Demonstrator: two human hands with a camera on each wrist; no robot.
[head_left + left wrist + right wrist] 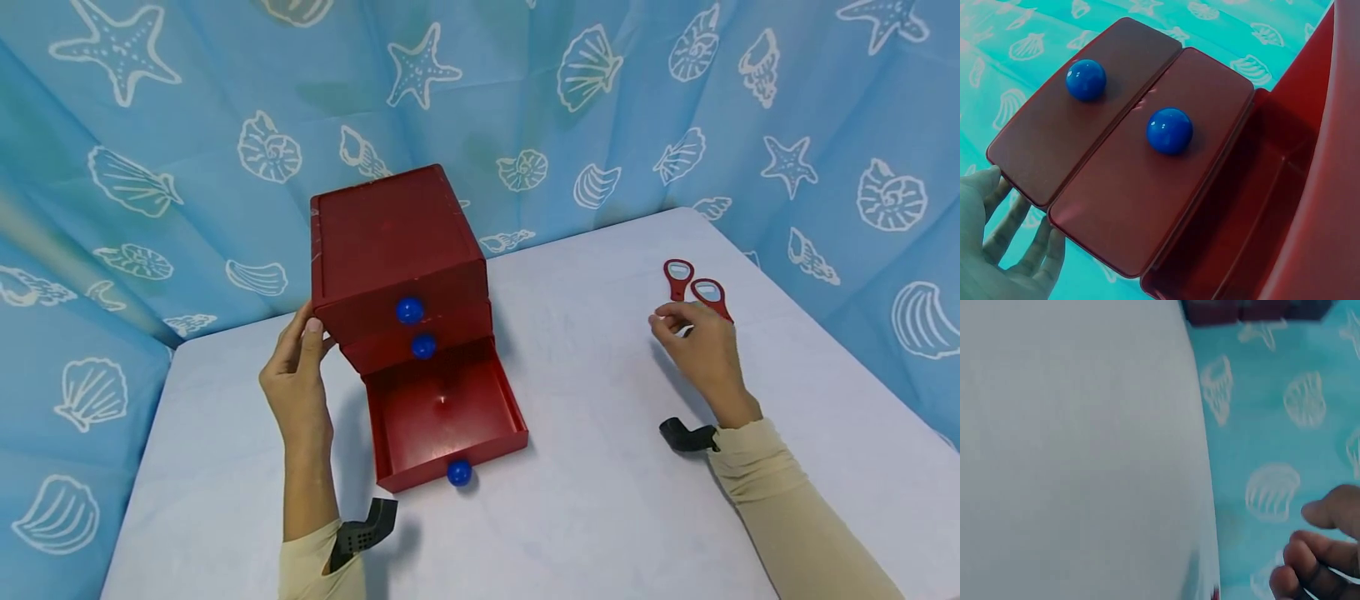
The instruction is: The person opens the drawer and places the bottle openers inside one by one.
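Observation:
A red drawer cabinet [393, 237] with blue ball knobs stands on the table. Its bottom drawer [442, 412] is pulled out and has a bare floor; the upper two drawers are closed. My left hand [296, 358] rests against the cabinet's left side, near the top drawer front [1063, 109], fingers extended along the edge. On the right, my right hand [701, 346] hovers beside two red bottle openers [678, 279], partly covering the nearer one. Its fingers are loosely bent, with nothing between thumb and fingertips in the right wrist view.
A white cloth covers the table [585, 400]. Behind and at the sides hangs a blue curtain [517, 92] with white shell and starfish prints. Each wrist bears a black camera mount [686, 435]. The open drawer juts toward the near side of the table.

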